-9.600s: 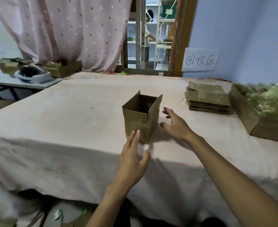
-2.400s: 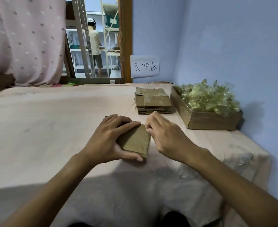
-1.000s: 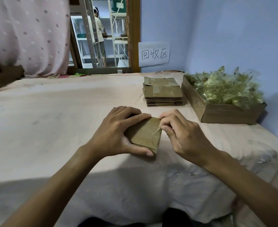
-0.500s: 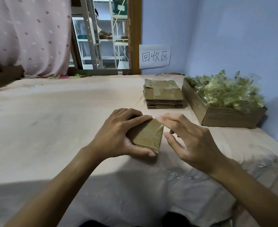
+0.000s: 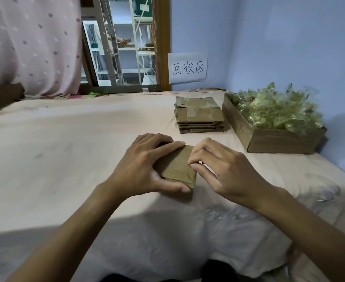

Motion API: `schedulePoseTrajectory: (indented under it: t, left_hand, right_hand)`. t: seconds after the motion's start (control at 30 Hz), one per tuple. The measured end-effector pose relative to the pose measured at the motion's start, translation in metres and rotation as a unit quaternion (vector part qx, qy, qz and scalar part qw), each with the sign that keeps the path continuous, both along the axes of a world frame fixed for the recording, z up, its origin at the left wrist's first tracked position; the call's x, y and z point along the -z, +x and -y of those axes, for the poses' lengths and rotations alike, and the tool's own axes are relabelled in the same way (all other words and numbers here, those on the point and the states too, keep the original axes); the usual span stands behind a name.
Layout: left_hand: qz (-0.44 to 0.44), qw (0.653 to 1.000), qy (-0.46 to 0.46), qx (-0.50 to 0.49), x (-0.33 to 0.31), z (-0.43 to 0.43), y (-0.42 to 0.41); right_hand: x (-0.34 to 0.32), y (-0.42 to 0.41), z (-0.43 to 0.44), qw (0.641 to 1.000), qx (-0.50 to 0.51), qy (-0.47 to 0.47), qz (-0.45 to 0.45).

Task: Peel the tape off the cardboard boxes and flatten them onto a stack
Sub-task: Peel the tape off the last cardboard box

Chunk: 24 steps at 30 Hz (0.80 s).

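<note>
1. Pale blue walls [image 5: 279,37] close the corner at 1 o'clock, where a paper sign [image 5: 187,67] with handwritten characters is stuck low down. At 10 o'clock hangs a pink dotted curtain [image 5: 31,43], and between curtain and sign, at about 11 o'clock, a doorway shows metal shelving [image 5: 126,47].
2. Filling the room in front of the person is a table [image 5: 55,151] under a pinkish cloth, its near edge in shadow.
3. A flattened box [image 5: 177,165] lies on the cloth at the middle of the table, straight ahead of the person, at 12 o'clock from their chest.
4. The left hand [image 5: 145,169] covers the box's left half. Its fingers bend over the far edge, the forefinger lies across the top, and the thumb hugs the near edge, so the hand is clamped on the cardboard.
5. The right hand [image 5: 224,174] sits at 3 o'clock from the box. Its fingertips [image 5: 191,162], thumb and forefinger, are pinched together on the box's right edge, and the other fingers are curled beneath. I cannot make out whether a strip of tape is caught between them.
6. At 1 o'clock from the box, well apart from it, stands a neat stack [image 5: 200,117] of flattened boxes, with a patch of tape showing on the top one.
7. Just beside the stack, at 2 o'clock from the hands, an open carton [image 5: 279,141] against the wall is heaped above its rim with crumpled clear tape [image 5: 275,108].
</note>
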<state>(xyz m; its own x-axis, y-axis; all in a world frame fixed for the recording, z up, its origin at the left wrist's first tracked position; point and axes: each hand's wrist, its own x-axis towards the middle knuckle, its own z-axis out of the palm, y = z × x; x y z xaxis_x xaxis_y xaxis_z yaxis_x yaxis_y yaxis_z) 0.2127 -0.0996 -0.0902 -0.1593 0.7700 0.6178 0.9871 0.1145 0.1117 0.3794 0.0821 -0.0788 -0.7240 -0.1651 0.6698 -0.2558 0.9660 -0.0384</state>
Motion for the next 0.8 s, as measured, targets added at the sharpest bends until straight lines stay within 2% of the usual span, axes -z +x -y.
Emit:
schedulePoseTrajectory:
  t: [0.13, 0.3, 0.8]
  left_hand:
    - [-0.002, 1.0, 0.005, 0.002, 0.0, 0.0, 0.0]
    - [-0.002, 1.0, 0.001, 0.003, -0.001, 0.002, 0.001]
    - [-0.002, 1.0, -0.007, -0.004, -0.002, 0.003, 0.002]
  right_hand:
    - [0.0, -0.001, 0.002, 1.0, 0.018, 0.011, 0.012]
    - [0.007, 0.002, 0.001, 0.999, 0.002, -0.053, 0.004]
    - [0.019, 0.013, -0.009, 0.988, -0.017, -0.153, 0.004]
